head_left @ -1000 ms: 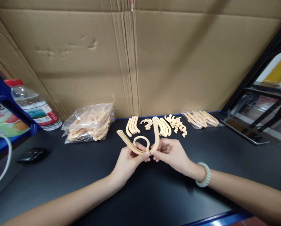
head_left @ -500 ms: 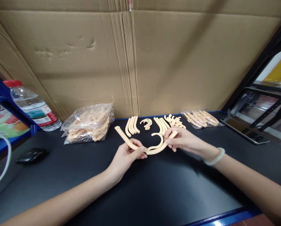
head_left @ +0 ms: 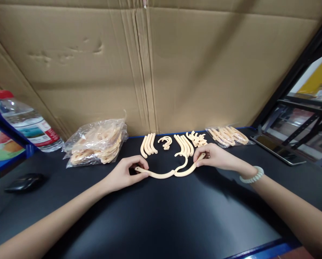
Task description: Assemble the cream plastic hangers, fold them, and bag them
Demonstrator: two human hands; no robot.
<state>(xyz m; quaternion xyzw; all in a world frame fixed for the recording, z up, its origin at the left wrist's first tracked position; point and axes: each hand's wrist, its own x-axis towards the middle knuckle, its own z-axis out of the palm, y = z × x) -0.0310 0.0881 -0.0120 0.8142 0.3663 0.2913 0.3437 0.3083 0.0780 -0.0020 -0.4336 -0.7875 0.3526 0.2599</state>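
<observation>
Between my hands is a beige folding clothes hanger [head_left: 162,176], its two curved arms joined in the middle. My left hand [head_left: 127,172] pinches the outer end of the left arm. On the other side, my right hand [head_left: 211,157] grips the outer end of the right arm. The hanger's curved hook [head_left: 182,164] rises from the joint and leans toward the right arm. Behind it lie several loose arms [head_left: 149,144] on the left and several more arms [head_left: 184,145] on the right. A few loose hooks [head_left: 166,142] sit between those groups.
Small beige parts [head_left: 197,138] are piled behind my right hand. A clear bag of beige pieces [head_left: 96,142] lies left, another bag [head_left: 228,136] right. A phone-like slab [head_left: 278,150], black mouse [head_left: 25,182] and water bottle [head_left: 28,122] flank the black table [head_left: 155,219]. Cardboard [head_left: 204,64] stands behind.
My left hand has moved from the joint to the left arm's outer end. That arm has swung down and outward, opening the hanger wider. The view has shifted slightly.
</observation>
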